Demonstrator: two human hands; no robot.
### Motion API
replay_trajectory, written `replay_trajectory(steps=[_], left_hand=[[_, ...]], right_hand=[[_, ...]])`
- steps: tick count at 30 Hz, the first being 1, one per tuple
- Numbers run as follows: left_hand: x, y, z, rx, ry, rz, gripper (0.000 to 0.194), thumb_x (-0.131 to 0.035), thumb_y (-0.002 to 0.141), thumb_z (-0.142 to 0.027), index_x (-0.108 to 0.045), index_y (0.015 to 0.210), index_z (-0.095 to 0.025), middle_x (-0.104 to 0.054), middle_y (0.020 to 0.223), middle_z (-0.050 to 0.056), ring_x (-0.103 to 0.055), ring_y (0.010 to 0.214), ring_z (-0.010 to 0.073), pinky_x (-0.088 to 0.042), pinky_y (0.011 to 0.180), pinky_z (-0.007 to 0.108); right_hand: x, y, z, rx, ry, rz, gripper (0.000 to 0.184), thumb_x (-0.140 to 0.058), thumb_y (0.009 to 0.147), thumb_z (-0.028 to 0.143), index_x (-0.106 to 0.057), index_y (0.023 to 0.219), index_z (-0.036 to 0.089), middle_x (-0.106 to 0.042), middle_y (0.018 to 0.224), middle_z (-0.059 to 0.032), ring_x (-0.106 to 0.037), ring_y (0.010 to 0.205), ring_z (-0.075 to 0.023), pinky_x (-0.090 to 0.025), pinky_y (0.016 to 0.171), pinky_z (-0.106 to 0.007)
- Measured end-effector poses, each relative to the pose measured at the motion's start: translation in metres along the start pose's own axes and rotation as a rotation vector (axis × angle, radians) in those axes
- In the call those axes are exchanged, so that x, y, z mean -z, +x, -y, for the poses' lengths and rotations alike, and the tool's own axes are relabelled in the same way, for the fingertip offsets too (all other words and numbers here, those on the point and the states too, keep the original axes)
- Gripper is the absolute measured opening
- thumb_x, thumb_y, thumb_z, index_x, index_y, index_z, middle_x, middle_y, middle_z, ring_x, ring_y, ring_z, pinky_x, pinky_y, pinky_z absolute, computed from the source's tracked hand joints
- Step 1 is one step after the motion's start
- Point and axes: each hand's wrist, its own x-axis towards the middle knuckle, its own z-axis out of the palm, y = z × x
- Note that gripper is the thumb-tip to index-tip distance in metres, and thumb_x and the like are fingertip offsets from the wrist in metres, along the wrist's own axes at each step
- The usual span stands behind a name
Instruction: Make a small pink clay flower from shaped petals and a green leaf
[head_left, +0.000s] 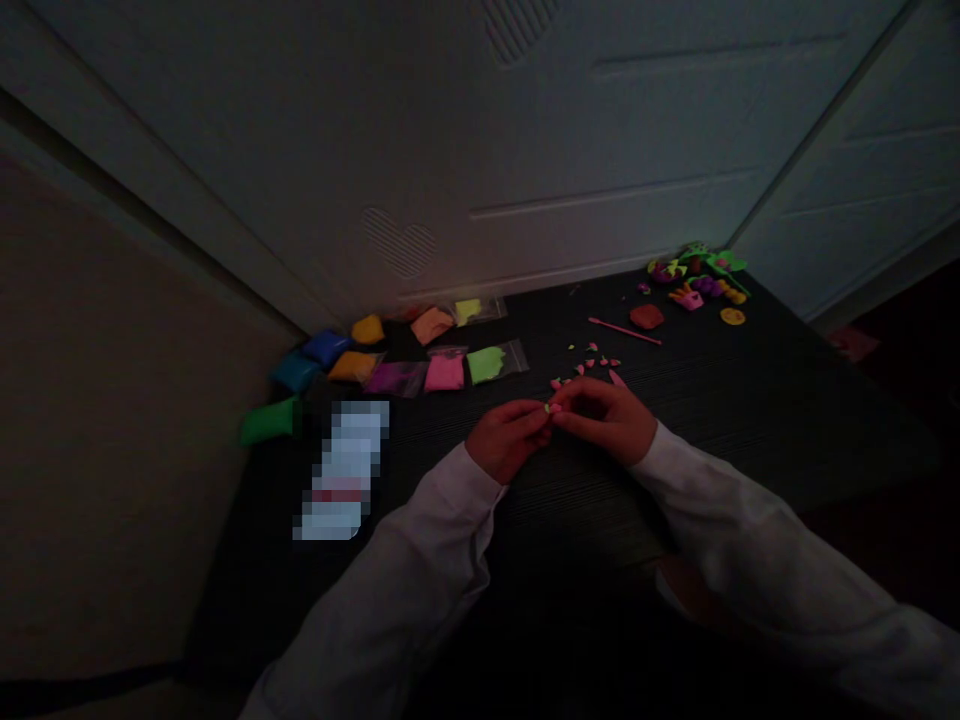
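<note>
Over the dark table my left hand (511,438) and my right hand (609,418) meet, fingertips pinched together. Between them is a tiny pink and light-green clay piece (553,408), held from both sides. Just beyond my right hand lie several small pink clay pieces with green tips (591,364), some partly hidden by the fingers. A pink pointed strip or tool (617,379) shows behind the right knuckles; its lower part is covered. Farther back rests a thin pink modelling tool (625,331).
Bags of coloured clay, including a pink bag (445,371) and a green bag (270,421), lie at the left. A blurred bright phone-like screen (346,470) is nearer. A reddish lump (646,316) and colourful clay figures (697,275) sit back right. A pale panelled wall (525,130) stands behind.
</note>
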Motion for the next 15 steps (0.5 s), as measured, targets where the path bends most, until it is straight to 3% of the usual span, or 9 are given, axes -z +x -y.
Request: replay_trajectory(steps=[15], left_hand=[[-0.0003,-0.0003,0.0027,-0.100,0.037,-0.059,0.022,-0.072,0.049,-0.017,-0.062,0.068,-0.013,-0.060,0.061,-0.001,-0.049,0.052,0.0056,-0.037,0.054,0.021]], right_hand=[[-0.0003,0.0002,0.0043,0.022,-0.134,-0.061,0.018,-0.055,0.071,0.034,-0.056,0.082,0.019,-0.056,0.070,0.0009,-0.051,0.065,-0.0104,-0.042,0.066,-0.028]])
